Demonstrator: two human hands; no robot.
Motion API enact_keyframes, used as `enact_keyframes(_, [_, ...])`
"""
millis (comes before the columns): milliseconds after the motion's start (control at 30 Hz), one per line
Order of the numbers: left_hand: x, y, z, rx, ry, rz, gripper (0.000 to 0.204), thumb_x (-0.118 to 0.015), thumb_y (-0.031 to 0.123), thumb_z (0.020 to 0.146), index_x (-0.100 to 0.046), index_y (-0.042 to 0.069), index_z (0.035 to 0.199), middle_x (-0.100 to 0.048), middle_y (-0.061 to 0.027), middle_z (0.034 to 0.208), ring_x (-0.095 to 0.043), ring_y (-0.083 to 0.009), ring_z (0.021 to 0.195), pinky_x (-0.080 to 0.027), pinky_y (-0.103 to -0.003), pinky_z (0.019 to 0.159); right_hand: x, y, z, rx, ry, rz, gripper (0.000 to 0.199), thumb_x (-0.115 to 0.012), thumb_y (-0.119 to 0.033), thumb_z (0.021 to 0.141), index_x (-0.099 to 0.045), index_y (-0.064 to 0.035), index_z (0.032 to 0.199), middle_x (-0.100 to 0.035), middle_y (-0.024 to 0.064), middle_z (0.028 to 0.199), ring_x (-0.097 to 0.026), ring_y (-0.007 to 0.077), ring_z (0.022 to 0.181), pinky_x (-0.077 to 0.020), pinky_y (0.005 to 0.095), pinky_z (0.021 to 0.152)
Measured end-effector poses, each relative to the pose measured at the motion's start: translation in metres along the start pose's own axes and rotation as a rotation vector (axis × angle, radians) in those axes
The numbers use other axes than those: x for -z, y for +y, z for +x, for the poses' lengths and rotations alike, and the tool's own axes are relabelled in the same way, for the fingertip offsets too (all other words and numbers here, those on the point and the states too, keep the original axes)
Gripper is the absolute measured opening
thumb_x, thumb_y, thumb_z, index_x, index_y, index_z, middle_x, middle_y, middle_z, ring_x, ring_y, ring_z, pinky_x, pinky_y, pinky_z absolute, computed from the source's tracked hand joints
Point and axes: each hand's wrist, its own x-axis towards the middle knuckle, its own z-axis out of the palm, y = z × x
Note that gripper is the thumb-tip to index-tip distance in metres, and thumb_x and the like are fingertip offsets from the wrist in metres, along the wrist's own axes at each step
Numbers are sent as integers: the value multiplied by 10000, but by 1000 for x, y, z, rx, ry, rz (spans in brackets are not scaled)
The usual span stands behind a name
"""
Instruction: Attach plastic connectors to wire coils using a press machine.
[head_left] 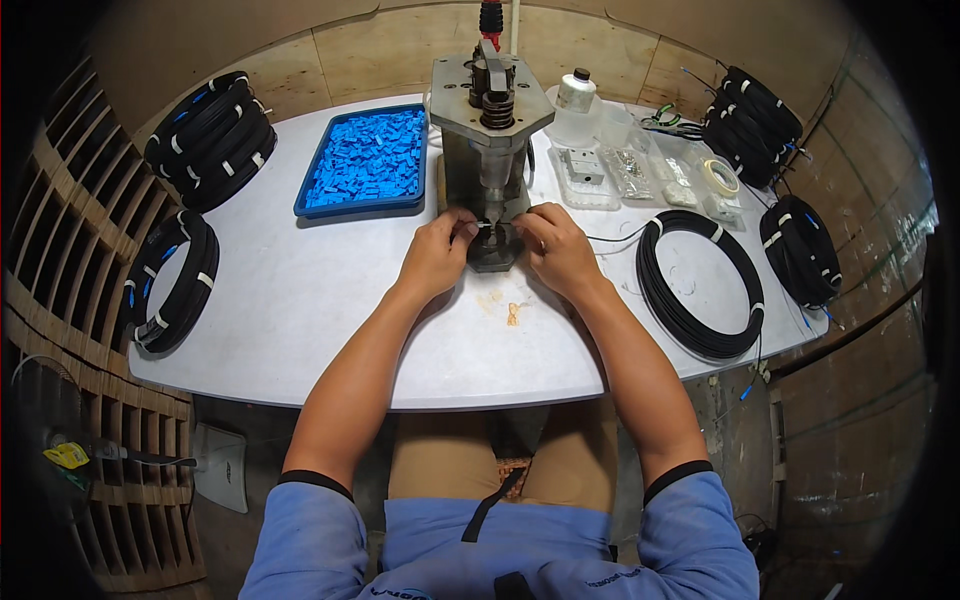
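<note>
A grey metal bench press [487,130] stands in the middle of the table, its ram pointing down at a small dark die [492,247]. From the left, my left hand [437,248] reaches the die, thumb and forefinger pinched on something too small to make out. On the other side, my right hand [558,250] grips the end of a thin black cable [612,240] close under the ram. That cable runs right to a large black cable coil [652,275] lying flat, tied with white bands.
Left of the press is a blue tray [360,212] full of small blue pieces. Bundled black coils stand at the left [215,140] and right [755,125] edges. A white bottle [576,92], clear boxes [588,190], a tape roll [720,177] and green-handled pliers [668,115] lie behind right.
</note>
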Motion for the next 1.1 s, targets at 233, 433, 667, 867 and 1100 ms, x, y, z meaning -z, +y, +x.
enact_keyframes(233, [-2, 1, 0, 5, 23, 4, 175, -595, 126, 980, -687, 14, 1079, -741, -206, 958, -726, -374, 903, -548, -418, 817, 0, 3, 0, -16, -28, -2, 327, -688, 59, 764, -737, -78, 1057, -664, 91, 968, -644, 302, 941, -544, 396, 806])
enact_keyframes(433, [-4, 1, 1, -18, 48, 17, 170, -605, 128, 977, -690, 19, 1076, -740, -210, 924, -728, -385, 865, -552, -423, 794, -2, 6, 0, 18, -5, -20, 334, -698, 56, 755, -753, -90, 1050, -667, 87, 974, -642, 296, 940, -544, 395, 807])
enact_keyframes(667, [-6, -1, 2, 8, 69, 13, 170, -621, 147, 980, -692, 21, 1070, -729, -233, 909, -725, -395, 848, -549, -428, 775, -4, 7, -1, 15, -15, -29, 340, -695, 56, 751, -766, -95, 1046, -667, 85, 978, -642, 294, 943, -546, 389, 811])
enact_keyframes(867, [-7, -6, 3, -17, 84, 2, 166, -620, 140, 976, -693, 19, 1063, -731, -232, 911, -725, -398, 848, -553, -432, 778, -4, 5, 0, 15, -17, -35, 361, -690, 62, 740, -766, -97, 1055, -673, 81, 985, -641, 292, 940, -545, 387, 817])
enact_keyframes(1100, [-6, -2, 3, 20, 60, 17, 171, -618, 141, 975, -692, 14, 1062, -731, -235, 906, -726, -400, 853, -554, -433, 780, -4, 7, 1, -13, -1, -24, 307, -684, 49, 744, -738, -78, 1018, -680, 88, 961, -641, 306, 924, -543, 399, 801])
